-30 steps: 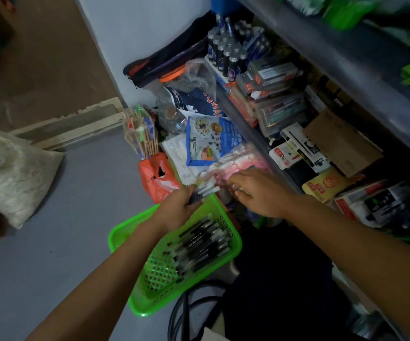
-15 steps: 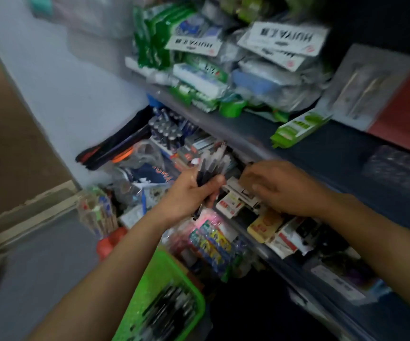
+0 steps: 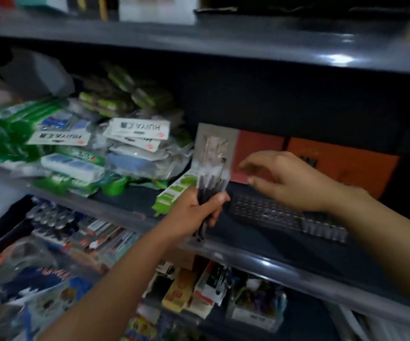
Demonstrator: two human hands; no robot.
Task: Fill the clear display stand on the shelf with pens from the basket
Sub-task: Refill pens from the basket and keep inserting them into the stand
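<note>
Left hand (image 3: 194, 212) grips pens (image 3: 210, 185); right hand (image 3: 287, 180), fingers loose, hovers over stand (image 3: 273, 212). Advice: feed 1 pen per slot, tips down, upright.

Black pens (image 3: 207, 183), green packets (image 3: 172, 193), orange cards (image 3: 341, 166), grey shelf (image 3: 260, 257)

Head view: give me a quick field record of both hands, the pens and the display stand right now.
left hand: grips a bundle of pens, raised at the shelf's front edge
pens: dark barrels, bunched roughly upright, tips above the fist
right hand: empty, fingers loosely spread, above the stand
display stand: clear, with rows of small slots, lying on the middle shelf; the slots in view look empty, though blur limits certainty
shelf: dark, with green packets to the stand's left
basket: out of view
</note>
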